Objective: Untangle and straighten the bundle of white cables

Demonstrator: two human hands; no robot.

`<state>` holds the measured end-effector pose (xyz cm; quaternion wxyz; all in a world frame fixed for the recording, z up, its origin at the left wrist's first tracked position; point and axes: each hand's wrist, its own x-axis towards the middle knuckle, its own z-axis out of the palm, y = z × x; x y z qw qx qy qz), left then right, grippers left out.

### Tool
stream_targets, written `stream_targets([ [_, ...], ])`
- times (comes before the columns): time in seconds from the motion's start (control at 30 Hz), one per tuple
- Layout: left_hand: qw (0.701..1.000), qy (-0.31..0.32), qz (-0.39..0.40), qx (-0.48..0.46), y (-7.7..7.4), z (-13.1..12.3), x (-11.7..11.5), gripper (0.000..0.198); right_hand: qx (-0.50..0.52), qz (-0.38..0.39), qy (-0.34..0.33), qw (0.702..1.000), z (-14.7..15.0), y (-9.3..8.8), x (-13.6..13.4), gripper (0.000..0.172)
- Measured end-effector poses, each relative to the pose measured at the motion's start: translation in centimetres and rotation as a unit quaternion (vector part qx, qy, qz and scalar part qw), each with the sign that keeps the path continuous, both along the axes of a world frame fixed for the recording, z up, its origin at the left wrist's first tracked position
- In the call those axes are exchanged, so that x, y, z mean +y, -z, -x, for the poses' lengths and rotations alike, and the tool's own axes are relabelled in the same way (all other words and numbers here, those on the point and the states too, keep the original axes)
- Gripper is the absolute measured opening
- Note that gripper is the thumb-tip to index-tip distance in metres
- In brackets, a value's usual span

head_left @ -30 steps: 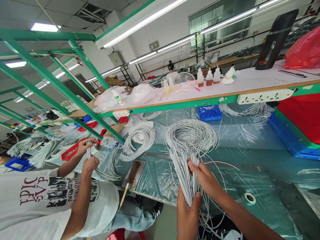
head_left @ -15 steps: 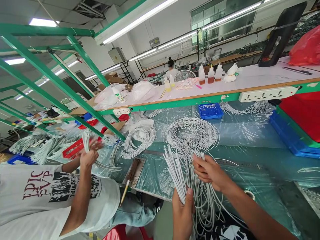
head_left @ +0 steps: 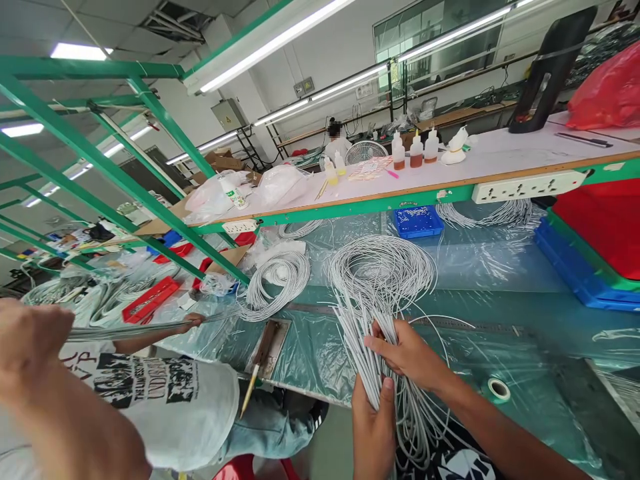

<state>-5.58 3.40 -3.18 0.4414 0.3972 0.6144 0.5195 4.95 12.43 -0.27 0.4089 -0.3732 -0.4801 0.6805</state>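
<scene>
My left hand (head_left: 374,420) is closed round a bundle of white cables (head_left: 357,350), their ends fanning upward and to the left. Just right of it, my right hand (head_left: 407,353) pinches a smaller bunch of cable ends (head_left: 386,325), close against the left bundle. Long loops of the same cable (head_left: 417,427) hang below both hands over the table edge toward my lap. Behind the hands, a large coil of white cable (head_left: 381,267) lies on the table.
A co-worker (head_left: 165,400) at left stretches a cable bundle. Nearby are a smaller cable coil (head_left: 277,283), a knife-like tool on a plate (head_left: 267,347), a tape roll (head_left: 499,391), a blue tray (head_left: 418,221) and stacked bins (head_left: 575,267). A shelf (head_left: 360,190) with bottles runs behind.
My right hand has moved left and slightly down, bringing its cable ends against the left hand's bundle. The co-worker's arms have spread apart, pulling cables out lengthwise.
</scene>
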Motion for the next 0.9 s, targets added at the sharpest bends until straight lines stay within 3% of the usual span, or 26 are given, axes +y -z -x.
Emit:
stream_targets([
  [0.17, 1.0, 0.026, -0.005, 0.012, -0.6, -0.1, 0.6, 0.057, 0.009, 0.015, 0.019, 1.0, 0.5, 0.8, -0.5, 0.043],
  [0.3, 1.0, 0.015, 0.0, 0.011, -1.1, -0.4, 0.7, 0.046, 0.062, 0.04, 0.041, 0.996, 0.9, 1.2, -0.4, 0.049],
  [0.5, 0.999, 0.047, -0.013, -0.02, -1.5, 0.1, 0.5, 0.039, 0.182, 0.004, 0.136, 0.974, -1.7, -0.4, 2.4, 0.044],
  [0.67, 0.998, 0.057, -0.019, 0.003, -1.3, 0.9, 0.4, 0.034, 0.308, 0.078, 0.124, 0.94, -4.4, -1.9, 4.4, 0.041],
  [0.9, 0.998, 0.061, -0.011, 0.029, -1.0, -0.1, 0.8, 0.036, 0.32, 0.083, 0.069, 0.941, -0.8, -1.6, 2.4, 0.045],
])
